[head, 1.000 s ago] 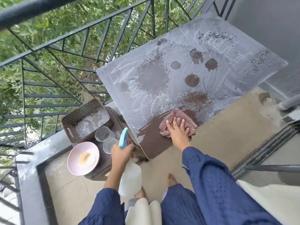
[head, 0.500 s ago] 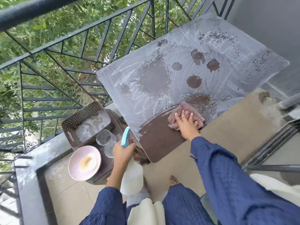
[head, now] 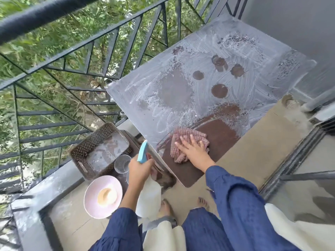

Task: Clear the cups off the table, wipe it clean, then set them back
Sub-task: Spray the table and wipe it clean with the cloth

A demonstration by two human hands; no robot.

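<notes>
Two clear cups [head: 122, 163] stand off the table already, left of centre in the lower half of the frame, on a low dark stand just beside a perforated brown basket [head: 90, 140] and above a pink plate [head: 90, 189]. One shows plainly; the other is largely hidden behind the left hand [head: 139, 169]. So the clearing looks done and wiping is the step in hand. The table [head: 244, 57] runs from the centre to the upper right, filmed with whitish soapy streaks and dotted with dark round patches; only its near corner, at lower centre, shows bare brown. There the right hand [head: 194, 151] lies flat on a pink checked cloth [head: 188, 136], fingers straight and spread, pressing down rather than clutching it. The left hand's fingers are curled round the neck of a white spray bottle [head: 148, 200] with a blue trigger, held low beside the table's edge. By my reading the wipe is only a small way through, since most of the top carries film. The next move calls for sweeping the cloth up and to the right across the streaked area in overlapping passes with firm, even pressure — and some care at the rim, since the cloth could push dirty water over onto the floor or towards the cups below the left edge. Only then do the cups go back.
</notes>
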